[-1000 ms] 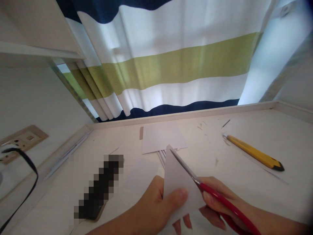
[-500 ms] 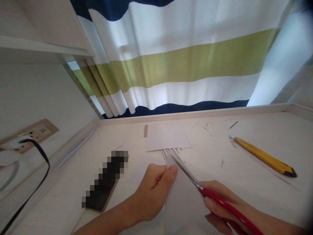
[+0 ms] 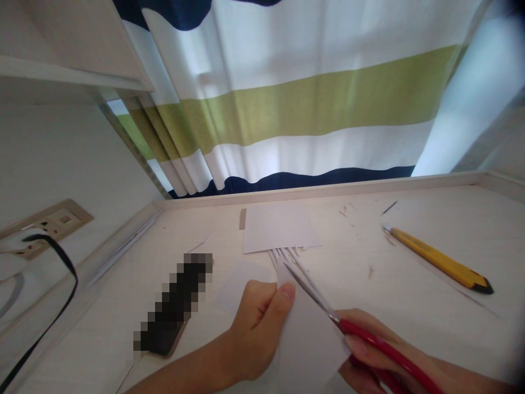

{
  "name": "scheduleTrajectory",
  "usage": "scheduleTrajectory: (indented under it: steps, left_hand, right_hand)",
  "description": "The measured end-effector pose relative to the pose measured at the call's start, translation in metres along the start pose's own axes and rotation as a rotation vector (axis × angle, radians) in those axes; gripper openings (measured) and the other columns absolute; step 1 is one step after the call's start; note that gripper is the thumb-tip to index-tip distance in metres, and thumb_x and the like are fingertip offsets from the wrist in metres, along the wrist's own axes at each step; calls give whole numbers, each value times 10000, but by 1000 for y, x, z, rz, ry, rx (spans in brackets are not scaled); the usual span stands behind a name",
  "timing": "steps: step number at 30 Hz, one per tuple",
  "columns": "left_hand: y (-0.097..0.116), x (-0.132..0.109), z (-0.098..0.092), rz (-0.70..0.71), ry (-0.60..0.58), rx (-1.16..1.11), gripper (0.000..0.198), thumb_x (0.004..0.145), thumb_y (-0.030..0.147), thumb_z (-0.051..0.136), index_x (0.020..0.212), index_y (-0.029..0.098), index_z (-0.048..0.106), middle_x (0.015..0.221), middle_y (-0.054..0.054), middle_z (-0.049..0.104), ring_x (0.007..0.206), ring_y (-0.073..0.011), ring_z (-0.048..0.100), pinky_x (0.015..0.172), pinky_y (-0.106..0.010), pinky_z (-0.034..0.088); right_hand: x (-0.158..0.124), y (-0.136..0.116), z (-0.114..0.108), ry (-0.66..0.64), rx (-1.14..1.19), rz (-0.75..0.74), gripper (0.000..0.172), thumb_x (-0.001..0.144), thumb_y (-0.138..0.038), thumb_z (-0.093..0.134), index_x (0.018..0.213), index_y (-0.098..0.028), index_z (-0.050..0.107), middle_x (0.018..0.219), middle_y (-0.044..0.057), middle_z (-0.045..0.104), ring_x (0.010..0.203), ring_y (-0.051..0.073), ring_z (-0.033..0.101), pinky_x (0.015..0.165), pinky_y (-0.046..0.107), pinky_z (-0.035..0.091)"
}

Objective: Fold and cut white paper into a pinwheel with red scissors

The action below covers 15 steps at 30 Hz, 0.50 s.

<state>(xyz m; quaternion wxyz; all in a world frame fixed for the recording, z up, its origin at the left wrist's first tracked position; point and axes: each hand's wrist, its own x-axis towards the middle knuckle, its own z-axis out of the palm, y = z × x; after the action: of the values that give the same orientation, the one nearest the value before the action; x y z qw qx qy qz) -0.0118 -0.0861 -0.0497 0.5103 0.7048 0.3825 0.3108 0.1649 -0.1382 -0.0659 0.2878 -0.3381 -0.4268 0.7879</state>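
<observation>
From the head camera, my left hand (image 3: 258, 331) was drawn in narrow, fingers curled under and thumb pressed flat on top, pinching a white sheet of paper (image 3: 309, 339) near its far, narrow end. The sheet was over the near middle of the desk (image 3: 430, 216), running down toward me from that thumb.

My right hand (image 3: 371, 322) was wrapped around the red handles of a pair of scissors (image 3: 348, 327). Its blades slanted up and to the left along the sheet's right side, tips just beside my left thumb and nearly together; I could not tell whether they were biting into the paper. The lower fingers of that hand were partly hidden by the handles and the picture's bottom edge.

Beyond the tips, thin white strips (image 3: 302, 261) stuck out from under a white card (image 3: 279, 227). A smaller paper piece (image 3: 233, 282) lay just beyond my left hand, a dark phone-like object (image 3: 174, 312) farther left, and a yellow cutter (image 3: 438, 260) well off to the right.
</observation>
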Motion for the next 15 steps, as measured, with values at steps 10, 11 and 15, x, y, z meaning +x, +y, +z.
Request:
scheduleTrajectory:
  steps: [10, 11, 15]
  left_hand:
    - [0, -1, 4, 16, 75, -2, 486, 813, 484, 306, 440, 176, 260, 421, 43, 224, 397, -67, 212, 384, -222, 164]
    - [0, -1, 4, 15, 63, -3, 485, 818, 482, 291, 444, 175, 260, 422, 42, 231, 395, -66, 214, 383, -221, 165]
    - [0, 0, 3, 34, 18, 20, 480, 835, 462, 260, 453, 172, 250, 436, 45, 219, 390, -58, 215, 386, -222, 158]
  right_hand:
    - [-1, 6, -1, -52, 24, -56, 351, 773, -519, 421, 809, -175, 362, 475, -89, 323, 416, 34, 273, 381, 179, 158]
    - [-1, 5, -1, -61, 19, -59, 350, 779, -520, 411, 814, -175, 361, 482, -89, 317, 418, 33, 269, 383, 179, 157]
    - [-2, 2, 2, -53, -5, -57, 382, 764, -549, 406, 813, -173, 365, 479, -92, 299, 414, 34, 244, 379, 182, 142]
